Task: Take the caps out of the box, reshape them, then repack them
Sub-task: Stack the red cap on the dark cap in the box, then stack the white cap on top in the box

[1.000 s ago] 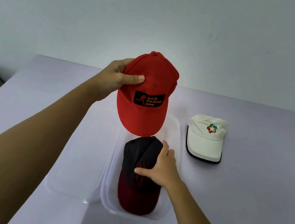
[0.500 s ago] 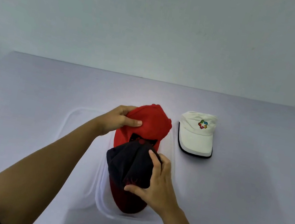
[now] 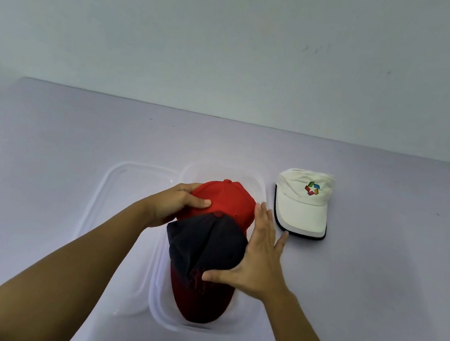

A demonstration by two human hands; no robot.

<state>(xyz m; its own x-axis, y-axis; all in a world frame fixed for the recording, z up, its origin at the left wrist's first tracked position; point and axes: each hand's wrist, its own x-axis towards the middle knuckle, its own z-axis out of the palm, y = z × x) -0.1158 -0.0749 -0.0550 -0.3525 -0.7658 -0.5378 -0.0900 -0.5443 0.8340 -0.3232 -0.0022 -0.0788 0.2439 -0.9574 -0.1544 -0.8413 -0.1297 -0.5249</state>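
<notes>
Left grip (image 3: pixel 176 207) clamped on red cap (image 3: pixel 230 201) crown, far end of box (image 3: pixel 161 317). Right grip (image 3: pixel 259 260) flat, fingers straight, pressed on dark cap (image 3: pixel 204 245) overlapping red cap's near side. Dark cap axis ran near-far, brim near. White cap (image 3: pixel 301 208) lay on table (image 3: pixel 55 155) just right of box; right grip nearer.

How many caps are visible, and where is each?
3: red cap at the far end of the clear box; dark cap nearer, overlapping it; white cap on the table right of the box. Others may be hidden beneath.
</notes>
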